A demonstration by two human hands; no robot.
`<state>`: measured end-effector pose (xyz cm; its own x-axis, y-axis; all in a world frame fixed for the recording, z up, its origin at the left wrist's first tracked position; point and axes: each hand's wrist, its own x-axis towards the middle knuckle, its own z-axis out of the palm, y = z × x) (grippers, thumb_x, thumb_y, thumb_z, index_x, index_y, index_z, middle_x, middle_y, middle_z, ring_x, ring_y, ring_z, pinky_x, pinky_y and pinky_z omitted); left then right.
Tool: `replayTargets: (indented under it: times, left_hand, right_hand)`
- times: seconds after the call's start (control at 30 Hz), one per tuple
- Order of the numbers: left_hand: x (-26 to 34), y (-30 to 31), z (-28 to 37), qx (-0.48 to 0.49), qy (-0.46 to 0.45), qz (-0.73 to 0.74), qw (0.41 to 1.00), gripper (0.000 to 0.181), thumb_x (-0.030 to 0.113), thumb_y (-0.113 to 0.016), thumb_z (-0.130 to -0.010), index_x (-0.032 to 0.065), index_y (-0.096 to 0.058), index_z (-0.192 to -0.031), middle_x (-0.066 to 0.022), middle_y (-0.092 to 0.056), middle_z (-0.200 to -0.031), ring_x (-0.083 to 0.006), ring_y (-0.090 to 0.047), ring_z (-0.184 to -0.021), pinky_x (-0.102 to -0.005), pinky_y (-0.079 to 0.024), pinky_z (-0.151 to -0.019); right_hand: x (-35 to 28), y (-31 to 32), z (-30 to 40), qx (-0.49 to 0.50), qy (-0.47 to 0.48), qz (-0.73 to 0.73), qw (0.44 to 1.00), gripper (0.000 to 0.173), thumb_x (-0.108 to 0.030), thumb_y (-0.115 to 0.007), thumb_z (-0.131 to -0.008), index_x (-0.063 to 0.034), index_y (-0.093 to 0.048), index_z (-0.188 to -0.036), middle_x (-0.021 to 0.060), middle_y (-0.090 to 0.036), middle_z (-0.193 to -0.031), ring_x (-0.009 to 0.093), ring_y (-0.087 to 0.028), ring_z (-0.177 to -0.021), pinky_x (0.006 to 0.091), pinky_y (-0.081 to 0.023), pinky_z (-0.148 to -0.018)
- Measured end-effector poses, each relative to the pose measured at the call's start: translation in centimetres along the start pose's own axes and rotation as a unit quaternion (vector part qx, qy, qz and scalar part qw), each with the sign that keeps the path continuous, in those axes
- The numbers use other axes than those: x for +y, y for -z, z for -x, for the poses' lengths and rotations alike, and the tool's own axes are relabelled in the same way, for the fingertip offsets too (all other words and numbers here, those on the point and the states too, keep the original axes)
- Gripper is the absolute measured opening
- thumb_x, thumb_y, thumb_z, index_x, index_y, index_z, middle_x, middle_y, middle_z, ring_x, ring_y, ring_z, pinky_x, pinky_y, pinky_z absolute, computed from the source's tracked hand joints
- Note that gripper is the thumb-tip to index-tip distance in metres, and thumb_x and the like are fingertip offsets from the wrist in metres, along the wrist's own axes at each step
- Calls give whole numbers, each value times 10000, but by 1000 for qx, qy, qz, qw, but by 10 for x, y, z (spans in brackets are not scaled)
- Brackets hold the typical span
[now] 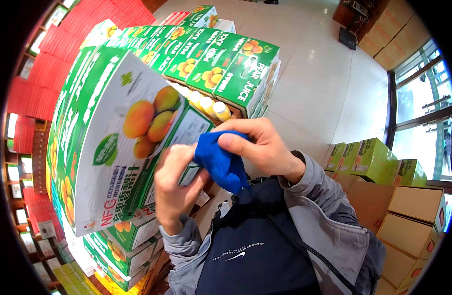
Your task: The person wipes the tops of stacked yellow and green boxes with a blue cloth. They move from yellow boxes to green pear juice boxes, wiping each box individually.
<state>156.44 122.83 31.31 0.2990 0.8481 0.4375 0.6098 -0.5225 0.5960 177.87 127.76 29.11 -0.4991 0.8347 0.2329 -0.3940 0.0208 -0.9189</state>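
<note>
A blue cloth [222, 158] is bunched up between my two hands, in front of my chest. My right hand [264, 147] pinches its upper part between thumb and fingers. At the cloth's left edge is my left hand [178, 180], its fingertips on the fabric and its thumb below; a slight blur lies over it. Just left of my hands stands a white and green juice carton [137, 121] printed with fruit. Yellow bottles with white caps [215, 107] stand in a row beyond my hands.
Stacked green juice cartons [226, 62] reach away ahead and to the left. Red boxes [82, 29] are piled at the far left. On the right, green boxes [373, 158] stand near a glass door [425, 110], with tan cartons [410, 221] below. Pale tiled floor [310, 73] lies between.
</note>
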Motion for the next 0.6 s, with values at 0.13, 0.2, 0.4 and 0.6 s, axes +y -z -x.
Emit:
replayTargets:
  times: [0.13, 0.2, 0.4, 0.6]
  left_hand:
    - [5, -70, 21, 4, 149, 170, 974, 209, -58, -743, -804, -44, -690, -1006, -100, -694, -897, -192, -659, -813, -305, -516, -765]
    - [10, -101, 20, 45, 223, 272, 935, 98, -49, -704, -875, -56, -683, -970, -54, -687, -889, -113, -626, -804, -256, -496, -730]
    - [26, -148, -17, 24, 287, 291, 912, 77, -9, -701, -892, -53, -687, -954, -35, -645, -828, -83, -575, -747, -225, -438, -657]
    - [37, -195, -72, -169, 265, 250, 916, 112, 23, -729, -886, -45, -706, -972, -17, -668, -825, -53, -578, -719, -204, -446, -638]
  right_hand:
    - [-10, 46, 14, -73, -18, 71, 995, 229, -197, -674, -978, 3, -715, -1083, 54, -737, -955, 88, -661, -869, 250, -531, -781]
    - [-14, 75, 24, -91, -37, 99, 990, 243, -215, -717, -945, -15, -719, -1083, 60, -740, -959, 103, -676, -867, 260, -536, -785]
    - [-36, 173, 64, -107, -97, 155, 977, 426, -237, -812, -824, -43, -668, -1175, 87, -718, -1020, 182, -688, -897, 308, -536, -824]
    - [-34, 250, 121, -65, -100, 208, 971, 458, -149, -800, -783, -59, -653, -1206, 89, -724, -1007, 204, -685, -870, 326, -527, -832]
